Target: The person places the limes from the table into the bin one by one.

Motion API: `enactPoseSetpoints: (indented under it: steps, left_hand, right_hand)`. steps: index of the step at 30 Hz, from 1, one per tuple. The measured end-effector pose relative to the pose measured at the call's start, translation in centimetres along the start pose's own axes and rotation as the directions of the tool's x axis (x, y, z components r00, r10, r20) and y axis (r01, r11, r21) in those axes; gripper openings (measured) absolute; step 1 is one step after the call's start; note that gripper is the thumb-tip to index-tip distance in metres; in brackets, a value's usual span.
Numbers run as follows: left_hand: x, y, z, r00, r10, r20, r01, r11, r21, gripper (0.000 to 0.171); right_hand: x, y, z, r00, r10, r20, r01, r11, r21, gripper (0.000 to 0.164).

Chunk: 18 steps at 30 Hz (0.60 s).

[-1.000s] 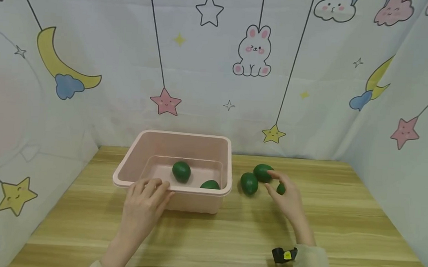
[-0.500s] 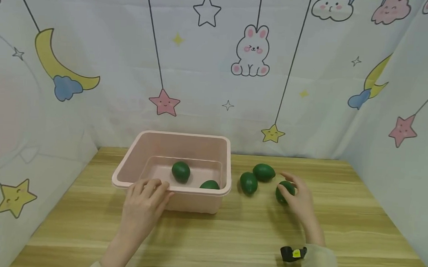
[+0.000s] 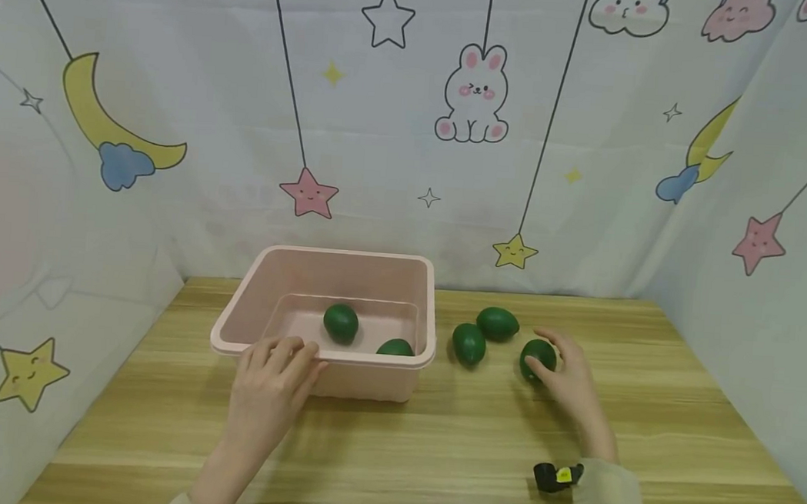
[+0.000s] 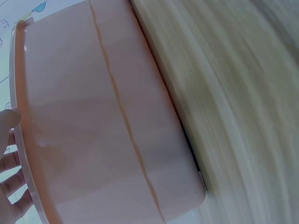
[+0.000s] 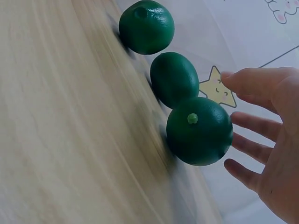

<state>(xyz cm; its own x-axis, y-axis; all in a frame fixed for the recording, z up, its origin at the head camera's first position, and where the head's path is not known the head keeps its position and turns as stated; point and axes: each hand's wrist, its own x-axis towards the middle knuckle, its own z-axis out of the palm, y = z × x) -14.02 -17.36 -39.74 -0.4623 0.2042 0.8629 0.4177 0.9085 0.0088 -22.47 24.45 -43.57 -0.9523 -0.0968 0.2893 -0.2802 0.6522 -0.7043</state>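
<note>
My left hand [image 3: 269,386] grips the front rim of a pale pink plastic bin [image 3: 361,379]; its fingers hook over the rim, as the left wrist view also shows. Inside the bin lie a dark green egg-shaped fruit [image 3: 340,323] and another green fruit [image 3: 395,347], partly hidden by the front wall. My right hand [image 3: 573,382] is spread around the rightmost green fruit [image 5: 199,132], which has a pale stem nub. In the right wrist view the thumb stands apart from this fruit, and the other fingers are at its far side.
Two more green fruits, one nearer [image 3: 469,345] and one behind it [image 3: 498,324], lie between the bin and my right hand. Everything stands on a wood-grain table [image 3: 432,469]. A printed cloth backdrop [image 3: 383,127] rises behind and at both sides.
My right hand has moved right, from beside the back fruit to around the rightmost fruit; over the last half second it has barely shifted. My left hand stays on the bin rim.
</note>
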Motion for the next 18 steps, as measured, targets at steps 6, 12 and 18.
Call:
enactPoseSetpoints:
  steps: [6, 12, 18]
  left_hand:
    - [0.0, 0.0, 0.0, 1.000, -0.001, 0.003, 0.001, 1.000, -0.004, 0.040]
    - [0.0, -0.1, 0.0, 1.000, -0.002, 0.002, 0.002, 1.000, -0.001, 0.040]
    - [0.1, 0.0, 0.0, 1.000, 0.001, 0.000, -0.001, 1.000, 0.003, 0.039]
  right_hand:
    - [0.0, 0.4, 0.1, 0.996, 0.072, 0.055, -0.071, 0.997, -0.015, 0.056]
    - [0.3, 0.9, 0.3, 0.993, 0.087, 0.078, -0.085, 0.996, -0.034, 0.061]
    - [0.5, 1.1, 0.4, 0.991, 0.093, 0.091, -0.090, 0.995, -0.037, 0.065]
